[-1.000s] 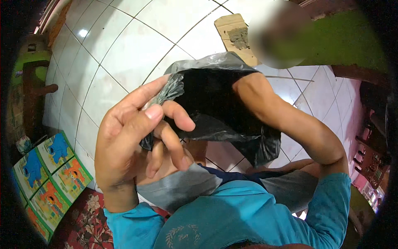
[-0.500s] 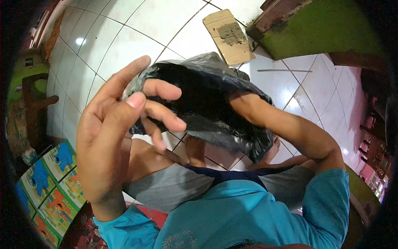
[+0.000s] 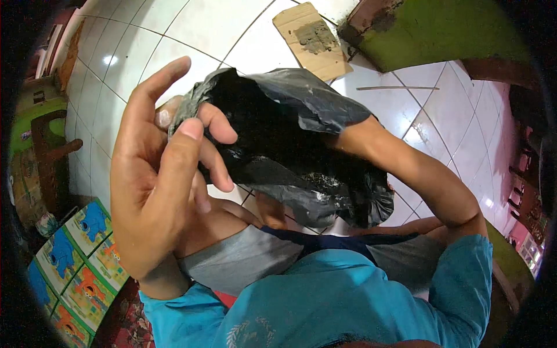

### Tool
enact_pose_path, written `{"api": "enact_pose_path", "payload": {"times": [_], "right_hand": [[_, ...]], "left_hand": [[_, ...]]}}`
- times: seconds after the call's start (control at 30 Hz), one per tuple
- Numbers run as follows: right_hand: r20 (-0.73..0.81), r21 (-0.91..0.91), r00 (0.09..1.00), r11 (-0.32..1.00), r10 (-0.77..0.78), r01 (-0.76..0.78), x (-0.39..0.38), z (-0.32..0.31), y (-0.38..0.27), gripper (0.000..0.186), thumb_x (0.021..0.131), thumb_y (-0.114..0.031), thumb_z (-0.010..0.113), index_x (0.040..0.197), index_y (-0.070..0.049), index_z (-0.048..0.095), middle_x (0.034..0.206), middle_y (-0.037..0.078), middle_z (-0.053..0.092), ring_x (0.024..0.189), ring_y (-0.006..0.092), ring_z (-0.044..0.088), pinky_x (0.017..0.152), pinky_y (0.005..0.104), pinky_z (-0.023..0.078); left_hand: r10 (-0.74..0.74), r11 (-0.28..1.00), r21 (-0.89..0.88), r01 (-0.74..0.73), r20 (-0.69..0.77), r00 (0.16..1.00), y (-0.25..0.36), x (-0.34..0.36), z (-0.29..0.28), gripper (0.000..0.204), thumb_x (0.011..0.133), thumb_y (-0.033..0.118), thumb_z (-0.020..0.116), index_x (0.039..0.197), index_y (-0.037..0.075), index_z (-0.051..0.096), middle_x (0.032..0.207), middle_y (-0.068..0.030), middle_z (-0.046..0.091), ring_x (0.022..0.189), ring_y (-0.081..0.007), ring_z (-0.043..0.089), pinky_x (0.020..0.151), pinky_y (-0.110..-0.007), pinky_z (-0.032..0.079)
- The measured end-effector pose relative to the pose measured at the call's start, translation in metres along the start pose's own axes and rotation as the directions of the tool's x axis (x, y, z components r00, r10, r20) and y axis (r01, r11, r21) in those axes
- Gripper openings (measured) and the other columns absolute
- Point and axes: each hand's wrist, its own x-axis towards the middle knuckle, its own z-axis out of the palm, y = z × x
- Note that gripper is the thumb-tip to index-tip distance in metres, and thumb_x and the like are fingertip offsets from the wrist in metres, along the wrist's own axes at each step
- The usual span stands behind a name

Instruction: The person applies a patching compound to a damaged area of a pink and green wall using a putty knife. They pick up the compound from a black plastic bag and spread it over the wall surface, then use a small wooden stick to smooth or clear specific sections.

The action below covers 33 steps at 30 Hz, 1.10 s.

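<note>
left hand [image 3: 168,174] pinches black plastic bag [image 3: 301,145] rim at 9 o'clock | right hand buried inside bag, grip unseen | bag axis runs 10-to-4

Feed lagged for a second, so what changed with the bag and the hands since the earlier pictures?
The black plastic bag has come up closer to the camera, its mouth now wider. The left hand shifted its grip along the rim, index finger now pointing up. The right hand stayed buried inside the bag, forearm showing. The cardboard piece is unchanged on the tiled floor.
</note>
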Motion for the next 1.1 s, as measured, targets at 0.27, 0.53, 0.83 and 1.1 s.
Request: {"api": "enact_pose_path", "payload": {"times": [0.27,0.53,0.83,1.1], "right_hand": [[-0.301,0.054,0.954,0.998,-0.018,0.036,-0.009,0.01,0.011,0.045,0.095,-0.013,0.059,0.14,-0.01,0.059,0.124,0.019,0.069,0.111,0.037,0.067,0.098,0.0411,0.053],[-0.25,0.04,0.966,0.996,-0.066,0.078,0.007,0.001,-0.001,0.045,0.094,-0.01,0.056,0.139,-0.008,0.059,0.128,0.02,0.067,0.116,0.0366,0.064,0.101,0.0417,0.051],[-0.269,0.019,0.962,0.998,-0.054,0.062,-0.012,0.013,-0.005,0.044,0.093,-0.007,0.052,0.137,-0.005,0.059,0.132,0.021,0.064,0.123,0.0364,0.061,0.105,0.0424,0.048],[-0.349,0.021,0.936,0.998,-0.047,0.058,-0.011,0.034,-0.007,0.049,0.092,-0.004,0.048,0.14,-0.003,0.056,0.138,0.022,0.061,0.128,0.0385,0.056,0.11,0.0441,0.044]], "left_hand": [[0.034,0.998,0.05,-0.034,0.019,0.999,0.001,0.007,0.007,0.052,0.104,0.011,0.049,0.153,-0.004,0.037,0.099,-0.0137,0.067,0.059,-0.0115,0.063,0.042,-0.019,0.045],[0.067,0.995,0.076,-0.066,-0.008,0.998,-0.008,0.008,0.0,0.051,0.105,0.01,0.049,0.153,-0.004,0.038,0.101,-0.0149,0.066,0.061,-0.0111,0.063,0.043,-0.019,0.047],[0.096,0.982,0.164,-0.093,-0.01,0.995,-0.008,-0.002,-0.011,0.051,0.106,0.012,0.05,0.154,-0.002,0.038,0.102,-0.0139,0.066,0.063,-0.0098,0.061,0.045,-0.019,0.048],[0.114,0.98,0.166,-0.108,-0.026,0.993,-0.008,-0.007,-0.011,0.051,0.105,0.011,0.05,0.154,-0.001,0.038,0.103,-0.0137,0.066,0.063,-0.0095,0.061,0.046,-0.018,0.047]]}}
